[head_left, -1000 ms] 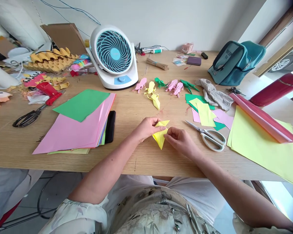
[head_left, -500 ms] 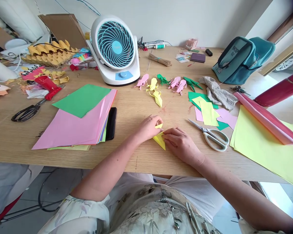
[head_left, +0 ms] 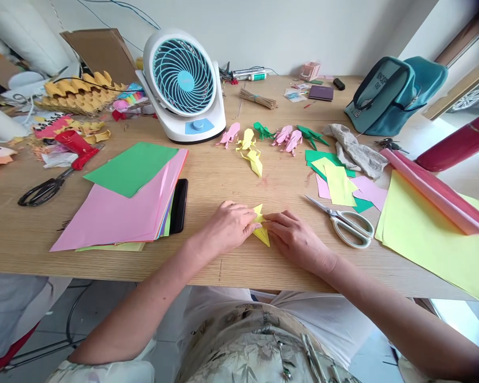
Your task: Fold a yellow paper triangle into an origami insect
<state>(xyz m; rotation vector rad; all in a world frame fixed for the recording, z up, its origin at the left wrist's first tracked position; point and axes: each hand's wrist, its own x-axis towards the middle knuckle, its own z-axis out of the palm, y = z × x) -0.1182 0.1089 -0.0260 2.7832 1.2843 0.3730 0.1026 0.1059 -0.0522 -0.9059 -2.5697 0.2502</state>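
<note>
A small folded piece of yellow paper (head_left: pixel 263 235) lies on the table between my hands, one pointed end up and away, the other toward me. My left hand (head_left: pixel 230 226) holds it from the left, thumb and fingertips on its middle. From the right, my right hand (head_left: pixel 293 236) grips its edge with bent fingers. Beyond them are folded paper figures: a yellow one (head_left: pixel 254 161), another yellow one (head_left: pixel 246 139), a pink one (head_left: pixel 229 135) and a green one (head_left: pixel 313 136). White-handled scissors (head_left: pixel 349 226) lie right of my right hand.
At the left are stacked coloured sheets (head_left: pixel 115 213), a phone (head_left: pixel 179 206) and black-handled scissors (head_left: pixel 43 191). A fan (head_left: pixel 183 80) stands behind. Paper scraps (head_left: pixel 339 183), yellow sheets (head_left: pixel 435 239), a red bottle (head_left: pixel 457 142) and a teal bag (head_left: pixel 395 98) are at right.
My left hand has turned flatter and its fingers now lie over the paper's left side, where before they pinched its upper part. The right hand has barely moved.
</note>
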